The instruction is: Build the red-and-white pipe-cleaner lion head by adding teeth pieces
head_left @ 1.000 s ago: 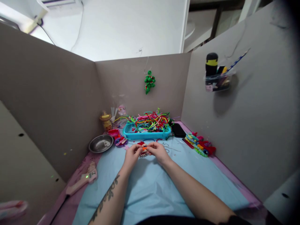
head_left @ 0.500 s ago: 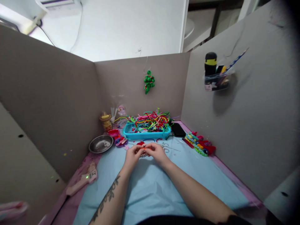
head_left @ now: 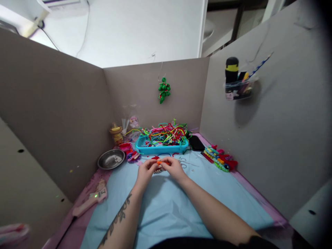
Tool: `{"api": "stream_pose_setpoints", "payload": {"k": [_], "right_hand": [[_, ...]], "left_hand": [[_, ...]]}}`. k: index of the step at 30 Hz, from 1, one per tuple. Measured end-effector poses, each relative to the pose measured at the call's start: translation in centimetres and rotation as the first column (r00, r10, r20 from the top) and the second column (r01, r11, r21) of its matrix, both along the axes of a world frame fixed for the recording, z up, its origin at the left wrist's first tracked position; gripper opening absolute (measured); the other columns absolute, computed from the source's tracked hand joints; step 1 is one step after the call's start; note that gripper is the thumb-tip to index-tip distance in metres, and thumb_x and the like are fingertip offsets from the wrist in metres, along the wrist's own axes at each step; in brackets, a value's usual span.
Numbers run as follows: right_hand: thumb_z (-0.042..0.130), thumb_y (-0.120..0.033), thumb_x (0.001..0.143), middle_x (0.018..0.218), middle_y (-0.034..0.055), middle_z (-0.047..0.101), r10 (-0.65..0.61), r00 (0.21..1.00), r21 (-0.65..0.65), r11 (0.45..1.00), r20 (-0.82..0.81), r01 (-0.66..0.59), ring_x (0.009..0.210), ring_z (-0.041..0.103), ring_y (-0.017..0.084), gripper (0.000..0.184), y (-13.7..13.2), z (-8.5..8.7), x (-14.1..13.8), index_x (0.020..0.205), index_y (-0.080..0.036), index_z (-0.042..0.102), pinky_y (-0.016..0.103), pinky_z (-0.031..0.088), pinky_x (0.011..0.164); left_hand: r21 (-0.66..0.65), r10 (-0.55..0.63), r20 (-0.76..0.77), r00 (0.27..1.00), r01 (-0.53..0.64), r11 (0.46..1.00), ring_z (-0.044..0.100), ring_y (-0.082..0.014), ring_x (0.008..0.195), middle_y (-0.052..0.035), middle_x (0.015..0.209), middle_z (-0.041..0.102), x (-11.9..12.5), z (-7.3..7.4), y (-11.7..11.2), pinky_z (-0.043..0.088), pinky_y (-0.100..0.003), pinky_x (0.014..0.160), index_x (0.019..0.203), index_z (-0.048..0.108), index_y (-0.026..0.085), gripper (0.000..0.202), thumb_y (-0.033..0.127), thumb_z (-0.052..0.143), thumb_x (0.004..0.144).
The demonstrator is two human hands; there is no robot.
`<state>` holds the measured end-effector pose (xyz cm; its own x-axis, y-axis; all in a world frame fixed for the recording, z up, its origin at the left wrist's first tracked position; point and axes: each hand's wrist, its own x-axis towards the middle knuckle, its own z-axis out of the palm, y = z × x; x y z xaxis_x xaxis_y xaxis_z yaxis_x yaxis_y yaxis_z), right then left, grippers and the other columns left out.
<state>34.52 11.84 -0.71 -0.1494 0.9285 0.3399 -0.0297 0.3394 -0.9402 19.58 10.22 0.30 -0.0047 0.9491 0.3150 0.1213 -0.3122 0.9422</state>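
Note:
My left hand (head_left: 145,171) and my right hand (head_left: 174,169) meet above the blue cloth (head_left: 166,211), thumbs and forefingers pinched together. Between the fingertips is a small orange pipe cleaner (head_left: 159,162); most of its length is hidden by the fingers. Both hands are closed on it. Just behind the hands lies a red bit (head_left: 155,157), partly covered. Under the fingers a pale ridged thing (head_left: 157,171) shows, too small to name. Scissors (head_left: 183,163) lie flat beside my right hand.
A blue tray (head_left: 160,150) heaped with coloured pipe cleaners (head_left: 168,135) stands at the back. A metal bowl (head_left: 111,159) and a pink glue gun (head_left: 93,200) are on the left. On the right are a black phone (head_left: 196,143) and colourful finished pieces (head_left: 219,159). Grey panels surround the table.
My fingers have shifted slightly around the orange pipe cleaner, and more of it shows now between the fingertips. The camera view has moved a little; other things stay put.

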Motion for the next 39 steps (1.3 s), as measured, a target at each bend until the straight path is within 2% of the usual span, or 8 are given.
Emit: {"api": "stream_pose_setpoints", "payload": {"k": [2, 5, 12, 20, 26, 30, 34, 39], "right_hand": [[0.063, -0.035, 0.07, 0.07, 0.0041, 0.067, -0.009, 1.0, -0.005, 1.0, 0.012, 0.009, 0.066, 0.061, 0.017, 0.023, -0.1, 0.2, 0.1, 0.079, -0.015, 0.067, 0.029, 0.049, 0.063], [0.063, -0.038, 0.07, 0.07, 0.0041, 0.067, 0.01, 1.0, -0.003, 1.0, 0.016, -0.01, 0.069, 0.061, 0.018, 0.024, -0.1, 0.2, 0.1, 0.078, -0.015, 0.067, 0.029, 0.049, 0.062], [0.063, -0.035, 0.071, 0.087, 0.0079, 0.069, 0.056, 0.998, 0.016, 0.998, -0.016, -0.056, 0.079, 0.063, 0.02, 0.022, 0.0, -0.4, -0.4, 0.08, -0.016, 0.066, 0.031, 0.051, 0.069], [0.058, -0.026, 0.071, 0.074, 0.0039, 0.068, -0.008, 0.999, 0.04, 0.999, 0.045, 0.006, 0.078, 0.063, 0.019, 0.011, 0.2, -0.8, -0.4, 0.073, -0.017, 0.063, 0.031, 0.051, 0.071], [0.054, -0.024, 0.072, 0.072, 0.0026, 0.066, -0.005, 0.996, 0.058, 0.998, 0.09, 0.0, 0.077, 0.062, 0.018, 0.01, 0.0, -0.6, -0.4, 0.073, -0.018, 0.062, 0.029, 0.049, 0.069], [0.053, -0.023, 0.072, 0.073, 0.0024, 0.065, 0.009, 0.992, 0.075, 0.997, 0.129, -0.018, 0.078, 0.061, 0.018, 0.01, -0.2, -0.3, -0.3, 0.072, -0.018, 0.062, 0.028, 0.048, 0.07], [0.053, -0.022, 0.073, 0.074, 0.0022, 0.065, 0.02, 0.988, 0.095, 0.995, 0.15, -0.035, 0.079, 0.06, 0.018, 0.01, -0.4, 0.0, -0.3, 0.07, -0.018, 0.061, 0.028, 0.047, 0.071], [0.054, -0.021, 0.073, 0.076, 0.0033, 0.067, -0.026, 0.975, 0.167, 0.986, 0.221, -0.011, 0.081, 0.061, 0.019, 0.01, -0.5, 0.2, -0.1, 0.072, -0.019, 0.064, 0.029, 0.046, 0.073]], "left_hand": [[0.036, 0.043, -0.041, 0.998, -0.041, 0.998, 0.062, -0.0177, 0.07, -0.0052, 0.075, 0.069, -0.1, 0.2, 0.0, 0.049, -0.028, 0.067, 0.075, 0.067, 0.016, 0.015, 0.029, 0.062, 0.069], [0.052, 0.039, -0.088, 0.995, -0.035, 0.998, 0.061, -0.017, 0.066, -0.0042, 0.071, 0.068, -0.2, 0.3, -0.1, 0.048, -0.027, 0.064, 0.072, 0.067, 0.016, 0.016, 0.031, 0.061, 0.07], [0.153, 0.076, -0.234, 0.969, -0.04, 0.987, 0.059, -0.0181, 0.071, -0.0065, 0.077, 0.067, -0.2, -0.6, 0.1, 0.047, -0.027, 0.064, 0.078, 0.068, 0.017, 0.018, 0.032, 0.058, 0.074], [0.181, 0.052, -0.292, 0.955, 0.002, 0.984, 0.059, -0.0187, 0.073, -0.0059, 0.078, 0.067, -0.3, -1.4, 0.2, 0.045, -0.028, 0.067, 0.08, 0.069, 0.021, 0.016, 0.031, 0.058, 0.075], [0.219, 0.077, -0.345, 0.936, 0.0, 0.976, 0.055, -0.0159, 0.065, -0.0037, 0.07, 0.062, -0.1, -1.1, -0.1, 0.042, -0.025, 0.062, 0.072, 0.063, 0.019, 0.014, 0.03, 0.055, 0.077], [0.102, -0.001, -0.25, 0.968, 0.028, 0.994, 0.052, -0.0137, 0.059, -0.0006, 0.063, 0.058, -0.2, -0.7, 0.1, 0.041, -0.023, 0.058, 0.067, 0.059, 0.018, 0.014, 0.03, 0.058, 0.073], [-0.07, -0.165, -0.105, 0.981, 0.158, 0.985, 0.046, -0.0106, 0.052, 0.0018, 0.059, 0.054, -0.4, -0.8, 0.5, 0.037, -0.021, 0.047, 0.068, 0.055, 0.016, 0.018, 0.034, 0.059, 0.071], [-0.106, -0.197, -0.068, 0.978, 0.189, 0.976, 0.044, -0.009, 0.048, 0.0024, 0.057, 0.053, -0.6, -1.0, 0.7, 0.033, -0.02, 0.044, 0.069, 0.055, 0.015, 0.022, 0.037, 0.059, 0.071]]}}
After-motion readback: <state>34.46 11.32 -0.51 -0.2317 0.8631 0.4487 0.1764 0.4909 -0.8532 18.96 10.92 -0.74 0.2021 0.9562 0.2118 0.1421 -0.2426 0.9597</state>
